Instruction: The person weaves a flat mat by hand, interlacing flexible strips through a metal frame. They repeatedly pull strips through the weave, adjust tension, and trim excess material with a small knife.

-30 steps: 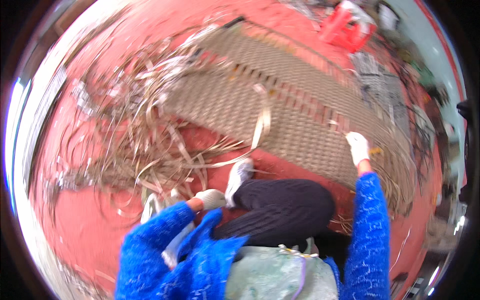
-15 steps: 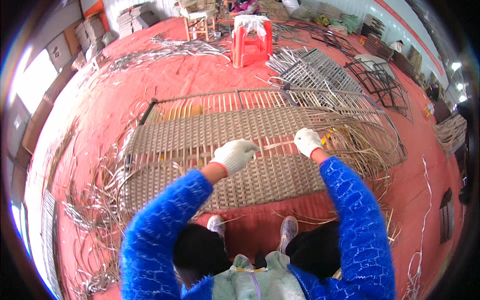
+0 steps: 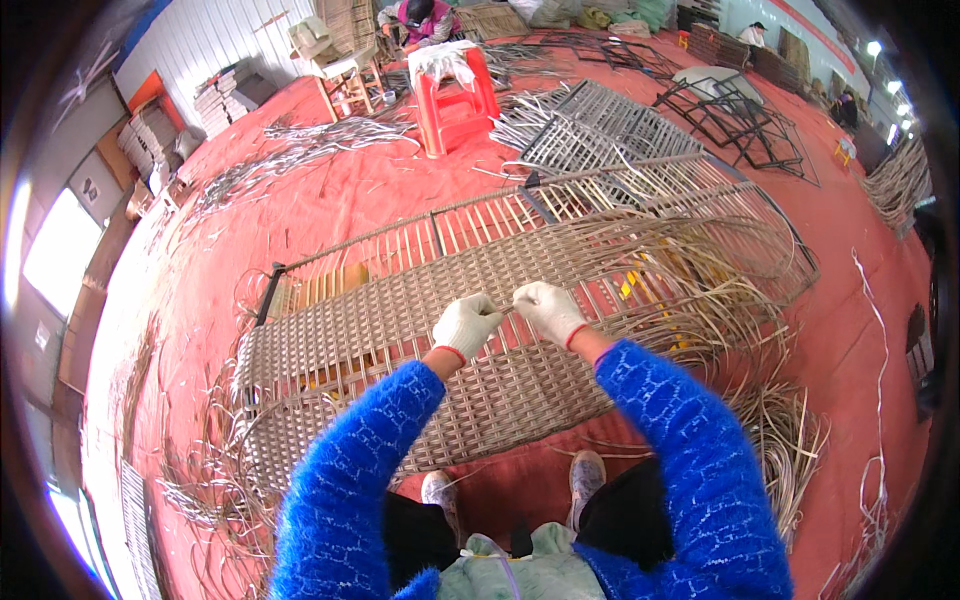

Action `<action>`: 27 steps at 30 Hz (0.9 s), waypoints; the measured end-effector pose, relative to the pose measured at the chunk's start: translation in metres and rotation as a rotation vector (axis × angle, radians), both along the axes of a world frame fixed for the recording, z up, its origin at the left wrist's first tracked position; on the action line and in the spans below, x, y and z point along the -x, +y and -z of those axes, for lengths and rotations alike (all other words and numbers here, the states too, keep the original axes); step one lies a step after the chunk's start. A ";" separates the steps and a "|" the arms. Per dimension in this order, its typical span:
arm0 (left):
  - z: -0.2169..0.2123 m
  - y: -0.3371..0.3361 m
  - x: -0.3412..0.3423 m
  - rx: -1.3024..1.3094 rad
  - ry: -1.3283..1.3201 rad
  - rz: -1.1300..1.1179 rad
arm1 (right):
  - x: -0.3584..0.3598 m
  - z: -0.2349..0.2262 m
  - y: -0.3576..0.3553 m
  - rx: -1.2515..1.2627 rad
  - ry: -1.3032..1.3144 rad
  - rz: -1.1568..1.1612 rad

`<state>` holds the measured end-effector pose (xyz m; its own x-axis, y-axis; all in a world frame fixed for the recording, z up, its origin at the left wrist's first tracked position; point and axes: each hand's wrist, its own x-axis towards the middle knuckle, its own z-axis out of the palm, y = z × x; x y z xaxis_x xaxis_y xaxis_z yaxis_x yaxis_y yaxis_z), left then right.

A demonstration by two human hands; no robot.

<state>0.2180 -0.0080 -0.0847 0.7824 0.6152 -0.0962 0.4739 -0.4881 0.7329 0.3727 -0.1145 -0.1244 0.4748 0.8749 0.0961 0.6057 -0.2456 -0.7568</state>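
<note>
A tan woven wicker panel point(image 3: 350, 300) on a dark frame lies in front of me, with an open band of bare strands between its two woven parts. Above this band, my left hand point(image 3: 466, 326), in a white knit glove, is closed in a pinch. Close to it on the right, my right hand point(image 3: 549, 311), gloved alike, also has its fingers pressed together. A thin tan wicker strip point(image 3: 508, 309) shows between the two sets of fingertips. The gloves hide its ends. Long loose strands point(image 3: 720, 300) fan out from the panel's right side.
A red plastic stool point(image 3: 455, 105) with white cloth on it stands beyond the panel. Slatted frames point(image 3: 600, 130) and bare black frames point(image 3: 740, 125) lie at the far right. Loose strands point(image 3: 785, 450) litter the red floor. Another person point(image 3: 420, 22) sits at the back.
My right hand has come left, close to my left hand, and its fingers are now pressed together beside the left fingertips. The whole view has tilted, so the panel appears slanted.
</note>
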 end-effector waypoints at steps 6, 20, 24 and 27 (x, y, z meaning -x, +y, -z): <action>0.020 -0.018 -0.016 -0.508 0.464 0.008 | 0.014 0.050 0.020 -0.088 -0.440 0.081; 0.017 -0.020 -0.013 -0.488 0.235 0.056 | 0.006 0.023 -0.017 -0.228 -0.137 0.057; 0.020 -0.024 -0.031 -0.469 0.044 0.058 | -0.032 0.010 -0.031 -0.360 -0.225 0.262; 0.022 -0.021 -0.051 -0.003 -0.222 0.177 | -0.053 0.004 -0.035 -0.541 -0.193 0.286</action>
